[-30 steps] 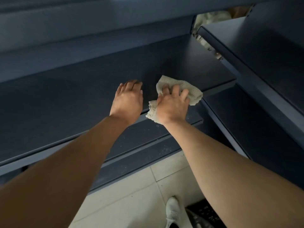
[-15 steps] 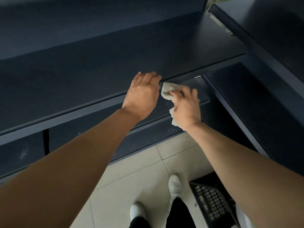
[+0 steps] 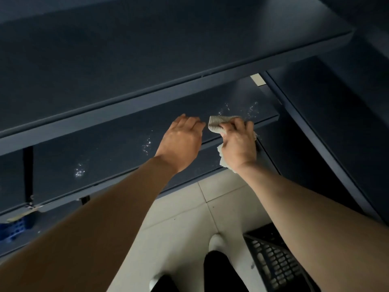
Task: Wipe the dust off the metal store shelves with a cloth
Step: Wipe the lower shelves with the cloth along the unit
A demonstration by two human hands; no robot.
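Observation:
A dark blue metal shelf unit fills the view. My right hand grips a ribbed off-white cloth and presses it near the front edge of the lower shelf, toward its right end. White dust specks lie scattered over that shelf. My left hand lies just left of the cloth, fingers together and flat, holding nothing. The upper shelf overhangs both hands.
A second shelf unit meets this one at a corner on the right. Pale floor tiles lie below, with my white shoes on them. A black slotted basket sits at bottom right, a blue crate at far left.
Both hands dropped from the upper shelf to the lower one, the cloth going with the right hand. The view tilted downward, showing more floor and the dusty lower shelf.

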